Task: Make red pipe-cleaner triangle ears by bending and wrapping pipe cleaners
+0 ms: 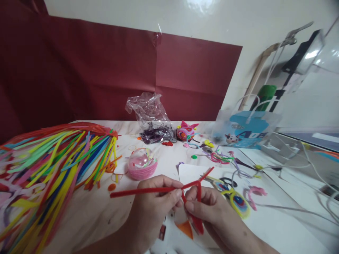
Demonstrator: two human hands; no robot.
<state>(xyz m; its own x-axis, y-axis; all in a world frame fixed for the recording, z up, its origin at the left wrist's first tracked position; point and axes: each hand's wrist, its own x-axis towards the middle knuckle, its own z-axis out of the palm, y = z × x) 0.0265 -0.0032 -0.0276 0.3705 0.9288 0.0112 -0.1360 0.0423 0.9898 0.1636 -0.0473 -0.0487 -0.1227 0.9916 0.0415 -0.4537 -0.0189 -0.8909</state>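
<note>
Between my two hands is a red pipe cleaner, bent into a narrow loop with one long end sticking out to the left and a shorter one to the upper right. My left hand pinches it between thumb and fingers near the crossing. My right hand is closed on the looped part, which hangs below its fingers. Under the hands, an orange piece is partly visible. Just beyond my left hand stands a clear ball with a pink wound lower half.
A large bundle of coloured pipe cleaners spreads over the left. Behind are a clear plastic bag and a pink craft figure. Yellow-rimmed coiled pieces, scissors, cables and a blue-white carrier bag lie at right.
</note>
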